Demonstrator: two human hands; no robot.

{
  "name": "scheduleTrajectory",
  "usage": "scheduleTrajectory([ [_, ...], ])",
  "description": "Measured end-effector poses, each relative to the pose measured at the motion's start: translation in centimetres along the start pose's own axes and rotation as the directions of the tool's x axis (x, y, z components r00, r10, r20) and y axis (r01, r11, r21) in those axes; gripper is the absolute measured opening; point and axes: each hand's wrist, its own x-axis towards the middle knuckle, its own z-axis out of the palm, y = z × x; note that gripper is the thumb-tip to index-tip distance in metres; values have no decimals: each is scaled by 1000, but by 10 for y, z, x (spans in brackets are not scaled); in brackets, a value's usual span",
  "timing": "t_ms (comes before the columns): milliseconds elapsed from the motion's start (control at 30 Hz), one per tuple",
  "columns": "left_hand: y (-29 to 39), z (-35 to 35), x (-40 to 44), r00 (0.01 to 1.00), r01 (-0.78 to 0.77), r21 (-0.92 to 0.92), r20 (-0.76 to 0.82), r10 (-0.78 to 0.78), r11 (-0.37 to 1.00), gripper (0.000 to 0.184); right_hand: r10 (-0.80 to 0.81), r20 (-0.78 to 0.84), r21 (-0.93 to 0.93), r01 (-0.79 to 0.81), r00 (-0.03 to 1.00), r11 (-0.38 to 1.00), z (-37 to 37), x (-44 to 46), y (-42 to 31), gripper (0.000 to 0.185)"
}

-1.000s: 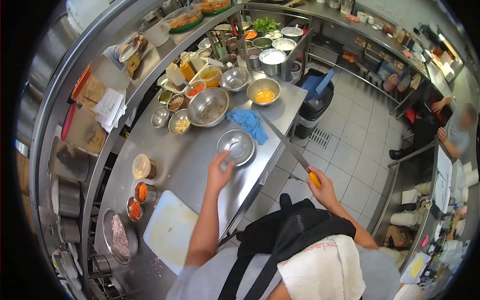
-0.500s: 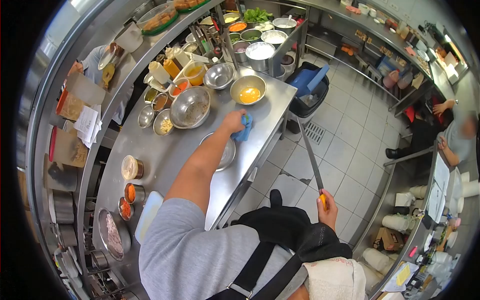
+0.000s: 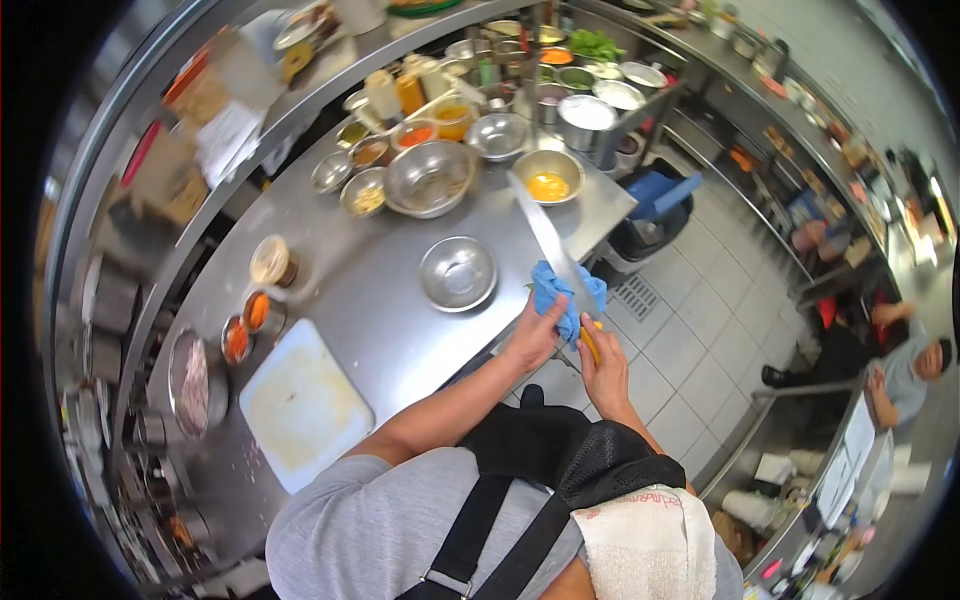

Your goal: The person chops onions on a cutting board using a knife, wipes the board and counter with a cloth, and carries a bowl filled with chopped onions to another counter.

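My left hand (image 3: 537, 332) is closed on a blue cloth (image 3: 549, 290), which is bunched against the lower blade of a long knife (image 3: 542, 230). The knife's yellow handle is in my right hand (image 3: 604, 368), fingers wrapped round it. Its blade points away from me over the table's edge, the tip near a metal bowl (image 3: 562, 196) of beaten-looking yellow egg (image 3: 548, 186). A small steel bowl (image 3: 458, 274) with nothing visible inside stands left of my hands. A white cutting board (image 3: 305, 405) with brownish stains lies nearer my body.
A large mixing bowl (image 3: 430, 178), squeeze bottles (image 3: 382, 97) and small ingredient bowls line the table's back. Chopped pale meat fills a bowl (image 3: 190, 385) at left. A black bin (image 3: 650, 235) stands beyond the table's corner. Another person (image 3: 905, 375) is at far right.
My left hand has lifted the cloth from the table and brought it to the knife. My right hand has raised the knife from beside the table, swinging its blade leftward. The view has shifted.
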Motion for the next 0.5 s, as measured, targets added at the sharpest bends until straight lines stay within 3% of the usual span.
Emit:
scheduleTrajectory([
  [33, 3, 1, -6, 999, -31, -8, -27, 31, 999, 55, -24, 32, 13, 23, 999, 1000, 6, -2, -3, 46],
  [100, 11, -1, -14, 974, -209, 315, -21, 227, 926, 58, -42, 69, -69, 46, 997, 997, 16, -1, -7, 49],
  [200, 17, -8, -18, 921, -233, 301, -236, 309, 925, 61, -122, 126, -51, 130, 984, 990, 26, 4, -24, 51],
  [333, 49, -14, -21, 879, -313, 229, -297, 372, 922, 61, -196, 183, -26, 204, 963, 979, 33, 4, -41, 54],
  [500, 112, -58, -19, 669, -515, 270, -466, 579, 813, 58, -258, 224, -44, 274, 940, 961, 46, -26, -32, 55],
])
